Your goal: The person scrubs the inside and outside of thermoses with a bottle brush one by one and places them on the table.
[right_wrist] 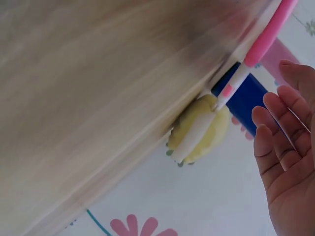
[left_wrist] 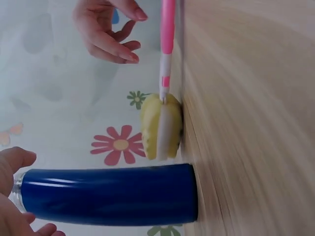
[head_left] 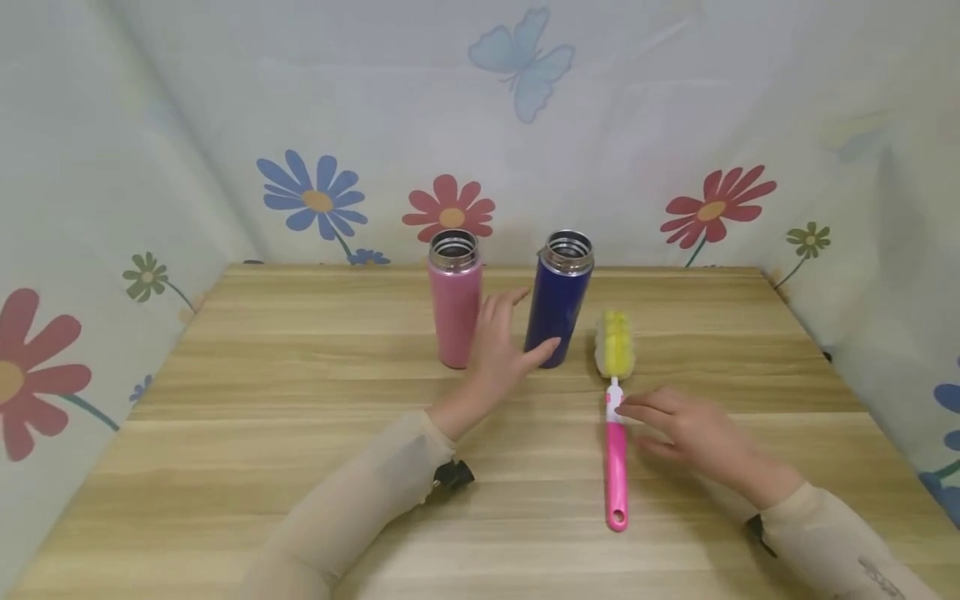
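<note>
Spreading around the tall navy-blue cylindrical bottle with a shiny metal threaded neck [head_left: 557, 312], the left hand [head_left: 498, 350] has thumb and fingers well parted and grasps nothing firmly; whether thumb or fingertips touch the wall, cannot tell. Bottle stands upright on the pale wood-grain table [head_left: 300, 375], uncapped, right of an upright pink cylindrical bottle with the same metal neck [head_left: 456, 312]. That pink one is close to the back of the left hand; contact unclear.

Right hand [head_left: 690, 429]: released, fingers loosely extended beside the white neck of a long-handled brush, pink grip and yellow-and-white sponge head [head_left: 616, 433]. Brush lies on the table, sponge end away from the person. Right wrist view suggests a gap between fingers and handle.

Step, as judged: approach, both hands placed for a hold, neither secured. Next move would call for curling the left fingers round the blue body without knocking the pink neighbour, and the right fingers under the brush handle.

Hard to make out: bottle interiors, dark below the rims. Left wrist view has the blue neck mostly behind the hand; right wrist view is blurred along the tabletop, the blue bottle partly covered by handle and fingers.
</note>
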Motion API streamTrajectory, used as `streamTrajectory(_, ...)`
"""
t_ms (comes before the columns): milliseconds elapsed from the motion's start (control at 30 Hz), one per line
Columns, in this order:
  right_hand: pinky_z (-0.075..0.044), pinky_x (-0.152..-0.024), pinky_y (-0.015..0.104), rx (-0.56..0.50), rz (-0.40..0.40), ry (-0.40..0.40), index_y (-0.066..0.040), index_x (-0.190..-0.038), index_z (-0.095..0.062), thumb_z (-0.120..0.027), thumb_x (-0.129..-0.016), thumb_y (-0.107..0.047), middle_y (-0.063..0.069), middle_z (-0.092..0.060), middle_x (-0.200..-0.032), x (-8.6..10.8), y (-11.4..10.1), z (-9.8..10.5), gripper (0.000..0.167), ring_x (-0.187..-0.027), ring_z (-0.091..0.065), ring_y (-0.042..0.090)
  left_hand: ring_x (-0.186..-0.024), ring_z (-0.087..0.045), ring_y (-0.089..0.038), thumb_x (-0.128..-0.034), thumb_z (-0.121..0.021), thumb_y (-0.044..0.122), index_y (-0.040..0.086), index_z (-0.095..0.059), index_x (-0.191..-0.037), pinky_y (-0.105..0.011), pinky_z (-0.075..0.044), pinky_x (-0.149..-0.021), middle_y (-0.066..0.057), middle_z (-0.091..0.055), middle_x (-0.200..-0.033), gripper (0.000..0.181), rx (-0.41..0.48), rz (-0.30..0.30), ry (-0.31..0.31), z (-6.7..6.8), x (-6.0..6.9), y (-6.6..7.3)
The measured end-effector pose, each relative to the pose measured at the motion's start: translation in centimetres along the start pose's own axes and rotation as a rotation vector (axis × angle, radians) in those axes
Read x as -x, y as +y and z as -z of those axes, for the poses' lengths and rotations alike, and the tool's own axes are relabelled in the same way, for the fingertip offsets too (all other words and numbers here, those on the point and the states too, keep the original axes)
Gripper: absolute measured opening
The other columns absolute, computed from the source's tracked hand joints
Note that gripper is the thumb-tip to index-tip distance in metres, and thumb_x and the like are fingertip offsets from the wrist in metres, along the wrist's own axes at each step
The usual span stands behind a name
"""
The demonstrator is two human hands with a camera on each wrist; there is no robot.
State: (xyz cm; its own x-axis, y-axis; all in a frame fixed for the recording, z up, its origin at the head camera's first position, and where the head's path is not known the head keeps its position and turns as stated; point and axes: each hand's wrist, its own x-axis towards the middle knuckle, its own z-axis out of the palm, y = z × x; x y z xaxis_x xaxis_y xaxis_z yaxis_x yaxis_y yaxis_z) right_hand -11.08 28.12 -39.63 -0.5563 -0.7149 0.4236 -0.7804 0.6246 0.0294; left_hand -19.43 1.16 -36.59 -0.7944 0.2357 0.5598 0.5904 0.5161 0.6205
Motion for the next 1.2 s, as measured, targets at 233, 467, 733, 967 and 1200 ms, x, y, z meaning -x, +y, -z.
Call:
streamTrajectory(233, -0.056, -0.080, 0.033, -0.006, 0.062, -0.048, -0.008, -0.111, -0.068, -0.082, -0.064, -0.011, 0.003, -0.068, -0.111, -0.4, -0.2, -1.0, 0.049, -0.099, -0.063, 0.018, -0.124, -0.047, -0.029, -0.0792, -0.078, 0.031, 0.002, -0.037, -0.141, -0.045, -0.043, -0.104, -0.017, -0.049, -0.136, 0.080, 0.101, 0.187, -0.025, -1.3, -1.4, 0.3)
streamTrajectory(467, -0.057, -0.081, 0.033, 0.015, 0.070, -0.101, -0.011, -0.111, -0.068, -0.078, -0.072, -0.012, 0.002, -0.068, -0.112, -0.4, -0.4, -1.4, 0.041, -0.101, -0.063, 0.018, -0.129, -0.045, -0.029, -0.0789, -0.078, 0.034, 0.004, -0.031, -0.145, -0.045, -0.041, -0.108, -0.016, -0.042, -0.142, 0.086, 0.229, 0.282, -0.023, -2.6, -3.0, -0.2)
streamTrajectory(733, -0.057, -0.081, 0.033, 0.176, 0.196, -0.209, -0.015, -0.109, -0.071, -0.079, -0.071, -0.011, -0.001, -0.068, -0.111, -0.8, -0.6, -1.5, 0.039, -0.101, -0.061, 0.017, -0.130, -0.046, -0.028, -0.0764, -0.081, 0.032, 0.006, -0.034, -0.143, -0.047, -0.040, -0.110, -0.014, -0.045, -0.141, 0.085, 0.302, 0.302, -0.024, -3.6, -4.0, -0.4)
streamTrajectory(967, -0.055, -0.082, 0.032, 0.278, 0.282, -0.170, -0.015, -0.110, -0.070, -0.070, -0.074, -0.009, -0.001, -0.069, -0.110, -0.5, -0.7, -1.5, 0.037, -0.101, -0.061, 0.017, -0.126, -0.051, -0.026, -0.0762, -0.080, 0.037, 0.005, -0.041, -0.137, -0.045, -0.041, -0.108, -0.013, -0.052, -0.136, 0.079, 0.275, 0.331, -0.010, -4.7, -4.1, -0.9)
streamTrajectory(1200, -0.056, -0.075, 0.029, 0.270, 0.263, -0.002, -0.009, -0.106, -0.068, -0.021, -0.104, -0.008, 0.003, -0.068, -0.108, -0.5, -0.4, -0.9, 0.047, -0.095, -0.061, 0.017, -0.117, -0.058, -0.024, -0.0747, -0.081, 0.035, 0.007, -0.045, -0.133, -0.044, -0.046, -0.103, -0.011, -0.059, -0.129, 0.074, 0.304, 0.344, 0.025, -5.2, -4.2, -1.1)
